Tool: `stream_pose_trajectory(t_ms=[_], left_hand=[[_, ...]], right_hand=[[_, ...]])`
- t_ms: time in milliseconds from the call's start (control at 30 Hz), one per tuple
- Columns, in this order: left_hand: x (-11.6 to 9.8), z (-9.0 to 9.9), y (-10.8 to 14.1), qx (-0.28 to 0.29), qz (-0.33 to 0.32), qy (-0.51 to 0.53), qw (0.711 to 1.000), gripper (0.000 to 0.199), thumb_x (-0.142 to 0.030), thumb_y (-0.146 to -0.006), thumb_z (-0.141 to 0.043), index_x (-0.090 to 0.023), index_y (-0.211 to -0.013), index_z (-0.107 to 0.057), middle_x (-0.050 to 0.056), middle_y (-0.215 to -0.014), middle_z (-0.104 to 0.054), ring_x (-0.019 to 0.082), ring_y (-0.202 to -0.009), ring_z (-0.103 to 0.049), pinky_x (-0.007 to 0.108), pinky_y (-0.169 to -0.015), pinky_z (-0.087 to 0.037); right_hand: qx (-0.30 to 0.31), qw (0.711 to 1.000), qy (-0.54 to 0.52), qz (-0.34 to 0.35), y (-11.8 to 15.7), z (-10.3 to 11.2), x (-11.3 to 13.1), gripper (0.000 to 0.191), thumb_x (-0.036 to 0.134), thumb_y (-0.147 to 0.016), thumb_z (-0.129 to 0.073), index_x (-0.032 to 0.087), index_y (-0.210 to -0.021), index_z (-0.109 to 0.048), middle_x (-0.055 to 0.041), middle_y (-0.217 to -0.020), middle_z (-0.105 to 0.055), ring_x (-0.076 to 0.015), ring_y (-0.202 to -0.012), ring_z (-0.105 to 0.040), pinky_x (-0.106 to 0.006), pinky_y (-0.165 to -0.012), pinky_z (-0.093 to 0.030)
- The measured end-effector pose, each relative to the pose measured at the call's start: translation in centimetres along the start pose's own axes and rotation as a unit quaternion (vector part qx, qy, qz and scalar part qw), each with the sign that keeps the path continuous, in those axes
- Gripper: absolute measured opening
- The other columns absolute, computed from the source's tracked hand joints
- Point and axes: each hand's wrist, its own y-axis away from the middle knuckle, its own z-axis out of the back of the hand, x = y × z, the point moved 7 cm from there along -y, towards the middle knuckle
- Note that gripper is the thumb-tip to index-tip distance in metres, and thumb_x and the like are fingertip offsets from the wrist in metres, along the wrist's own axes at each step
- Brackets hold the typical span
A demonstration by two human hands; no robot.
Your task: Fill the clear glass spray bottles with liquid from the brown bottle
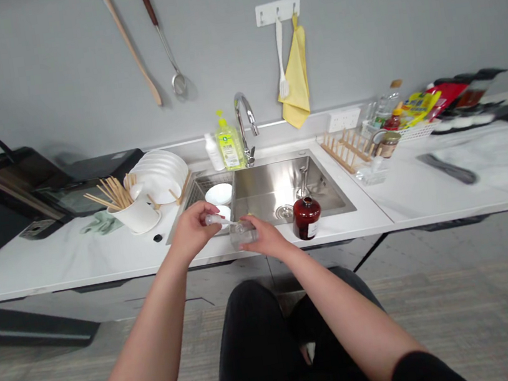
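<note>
Near the sink's front edge, my left hand [195, 227] is closed on a small white, translucent tube-like piece [216, 220], whose thin tip points right. My right hand [263, 237] wraps round a small clear container [241, 235] just beside it. The tip of the white piece reaches the container's top; whether it goes inside is too small to tell. To the right, a dark red-brown bottle [306, 218] with an uncovered neck stands upright on the counter's front edge, by the steel sink [262, 183].
White bowls [219, 194] sit in the sink's left basket. Behind are the faucet [247, 125] and a green soap bottle [229, 146]. A chopstick holder [137, 216], plates [159, 172] and a small black cap [157, 237] stand left; a wooden rack [345, 151] is right.
</note>
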Motion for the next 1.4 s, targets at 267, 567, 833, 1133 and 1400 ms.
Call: stream_pose_trajectory(t_ms=[267,567,833,1133,1400], left_hand=[[-1.9,-2.7,-0.6,0.047,-0.063,-0.143,0.987,0.032,-0.028,-0.076,-0.080,-0.024,-0.108,-0.081,0.002,-0.090,-0.079,0.020,-0.070,-0.068,0.034,-0.070,-0.053],[-1.1,-5.7,-0.6,0.122,-0.108,-0.259,0.952,0.030,-0.020,-0.079,-0.076,-0.028,-0.104,-0.090,0.005,-0.096,-0.087,0.028,-0.084,-0.078,0.038,-0.080,-0.059],[1.2,-6.0,0.0,0.050,-0.089,-0.148,0.984,0.034,-0.041,-0.084,-0.088,-0.025,-0.114,-0.084,0.008,-0.110,-0.086,0.027,-0.094,-0.078,0.041,-0.087,-0.063],[4.2,-6.9,1.5,0.020,-0.088,0.004,0.996,0.068,-0.020,-0.083,-0.072,-0.022,-0.150,-0.067,0.013,-0.134,-0.080,0.029,-0.122,-0.079,0.046,-0.110,-0.062],[5.3,-7.4,1.5,-0.070,-0.070,-0.001,0.995,0.064,-0.036,-0.084,-0.088,-0.023,-0.143,-0.067,0.011,-0.124,-0.076,0.026,-0.108,-0.078,0.044,-0.104,-0.063]], right_hand=[[0.006,1.000,0.000,0.002,0.0,0.0,0.0,0.089,0.039,-0.080,-0.102,0.028,-0.159,-0.063,-0.0115,-0.151,-0.076,-0.0346,-0.136,-0.075,-0.051,-0.117,-0.058],[0.008,1.000,0.002,0.001,-0.1,0.0,0.2,0.085,0.037,-0.078,-0.103,0.028,-0.153,-0.066,-0.0110,-0.149,-0.076,-0.0340,-0.134,-0.075,-0.049,-0.115,-0.059],[0.009,1.000,-0.017,0.011,-0.2,-0.1,0.3,0.090,0.035,-0.077,-0.104,0.029,-0.158,-0.063,-0.0109,-0.153,-0.075,-0.0342,-0.141,-0.074,-0.051,-0.121,-0.056],[0.000,1.000,-0.023,0.017,-0.2,-0.1,0.4,0.090,0.033,-0.076,-0.104,0.030,-0.157,-0.065,-0.0097,-0.153,-0.076,-0.0329,-0.136,-0.076,-0.048,-0.116,-0.059],[-0.009,0.999,-0.029,0.022,-0.1,0.0,0.6,0.089,0.031,-0.076,-0.103,0.029,-0.157,-0.065,-0.0100,-0.154,-0.076,-0.0329,-0.140,-0.075,-0.047,-0.118,-0.059]])
